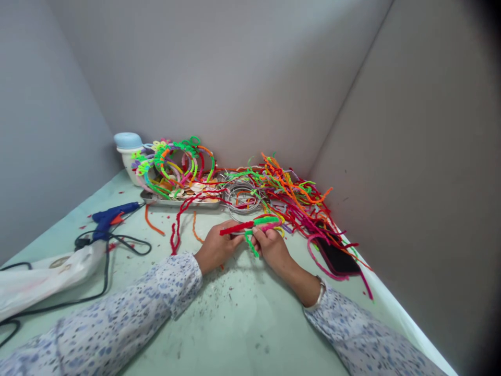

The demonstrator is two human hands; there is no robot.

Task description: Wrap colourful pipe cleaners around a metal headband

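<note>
Low over the middle of the table, my left hand [219,246] grips a thin band [238,228] wrapped in red, green, pink and yellow fuzzy pipe cleaner, probably a headband. Its fingers are closed round the left end. My right hand [273,247] pinches a green pipe cleaner [251,245] against the band, and a short tail of it hangs down between the hands. Just behind lie bare metal hoops [243,211]. Finished-looking bands [176,156] covered in coloured pipe cleaner stand on a metal tray [182,204].
Loose pipe cleaners [289,190] pile up at the back right, partly over a dark phone [336,256]. To the left lie a blue glue gun [105,219], its black cord [105,277] and a white plastic bag [50,279]. A white bottle [129,156] stands in the back corner. Walls enclose the table.
</note>
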